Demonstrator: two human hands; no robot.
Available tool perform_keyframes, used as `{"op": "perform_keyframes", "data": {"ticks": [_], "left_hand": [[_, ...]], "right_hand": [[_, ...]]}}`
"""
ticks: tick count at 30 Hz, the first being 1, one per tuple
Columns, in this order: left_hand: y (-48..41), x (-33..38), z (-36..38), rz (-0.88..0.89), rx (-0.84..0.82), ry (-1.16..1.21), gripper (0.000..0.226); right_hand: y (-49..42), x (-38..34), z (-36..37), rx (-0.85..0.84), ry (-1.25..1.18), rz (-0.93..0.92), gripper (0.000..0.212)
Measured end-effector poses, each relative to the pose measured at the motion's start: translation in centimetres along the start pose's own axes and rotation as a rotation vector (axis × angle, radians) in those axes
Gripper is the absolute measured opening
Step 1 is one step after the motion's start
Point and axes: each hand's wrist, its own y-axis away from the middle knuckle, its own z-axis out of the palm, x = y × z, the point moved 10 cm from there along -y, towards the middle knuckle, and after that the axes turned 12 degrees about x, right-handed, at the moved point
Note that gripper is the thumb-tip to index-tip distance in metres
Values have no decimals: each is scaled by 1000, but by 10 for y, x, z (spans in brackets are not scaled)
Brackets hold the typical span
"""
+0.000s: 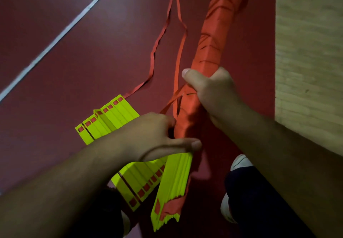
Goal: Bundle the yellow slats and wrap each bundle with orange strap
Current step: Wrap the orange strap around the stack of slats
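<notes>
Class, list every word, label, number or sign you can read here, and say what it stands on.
None: nothing here can be read.
The loose yellow slats carry only small red squares, no letters.
The wrapped bundle, the orange strap and the floor with its white line bear no writing.

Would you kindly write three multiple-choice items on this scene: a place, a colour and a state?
1. Where do the loose flat yellow slats lie? A on the dark red floor; B on a table; C in a box.
2. What colour is the thin line across that floor? A black; B white; C blue.
3. How is the long strap-wrapped bundle of slats at its near end? A covered; B bare yellow; C black.
Key: 1A, they lie flat on it beneath the left hand; 2B, it shows white; 3B, yellow shows below the orange strap.
</notes>
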Motion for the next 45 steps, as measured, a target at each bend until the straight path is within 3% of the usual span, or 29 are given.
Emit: {"op": "perform_keyframes", "data": {"ticks": [3,7,10,12,17,21,24,27,29,31,34,37,41,45], "left_hand": [[0,6,-4,42,24,54,65],[6,18,-13,127,-47,444,56],[9,25,-10,130,-112,543,57],[6,17,-7,87,-104,423,66],[4,6,-13,75,-3,43,69],[1,7,-13,72,48,-3,63],[3,9,-17,99,41,250,55],[9,23,-14,136,-58,600,51],[12,27,-10,128,-126,678,51],[13,27,-7,124,-162,667,52],[10,21,-3,111,-172,511,61],[6,15,-6,118,-120,238,63],[4,2,-13,62,4,-90,71],[4,1,-3,6,63,-155,87]], "right_hand": [[4,-3,4,-73,-78,14,58],[24,-23,20,-427,-587,128,32],[39,-35,23,-538,-699,186,13],[30,-27,22,-415,-595,169,10],[4,-8,-9,66,-139,0,50],[4,-10,-19,147,43,-70,61],[3,-13,-8,-6,-194,-3,58],[17,-25,13,-356,-593,135,43],[35,-33,25,-600,-742,227,37],[43,-36,30,-705,-809,286,29],[36,-28,32,-624,-724,280,13],[26,-16,28,-434,-593,252,6],[11,-3,13,-156,-444,169,20],[1,-7,-8,67,-103,-56,39]]}}
